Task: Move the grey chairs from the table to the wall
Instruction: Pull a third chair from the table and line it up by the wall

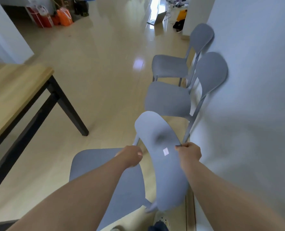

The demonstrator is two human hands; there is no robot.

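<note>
Both hands are on the nearest grey chair [130, 189], low in the centre of the head view, which is the only view. The left hand [130, 155] has its fingers curled round the left upright just under the backrest [163, 172]. The right hand [189, 153] pinches the backrest's right edge, thumb on the near face. Holding both sides probably lets the person steer the chair and keep it square as it nears the wall [255, 80], which fills the right of the frame.

Its seat points toward the lower left, its back toward the wall. Motion blur hides whether its legs touch the floor.

Above it, right of centre, a middle chair [168, 99] and a far chair [170, 65] stand in a row with their backs at the wall and seats facing the room. This looks like the line the held chair is meant to join, next to the middle one.

At the left edge is the wooden table [13, 84] on black legs, well apart from all three chairs. Orange and red bags [61, 17] sit at the upper left.
</note>
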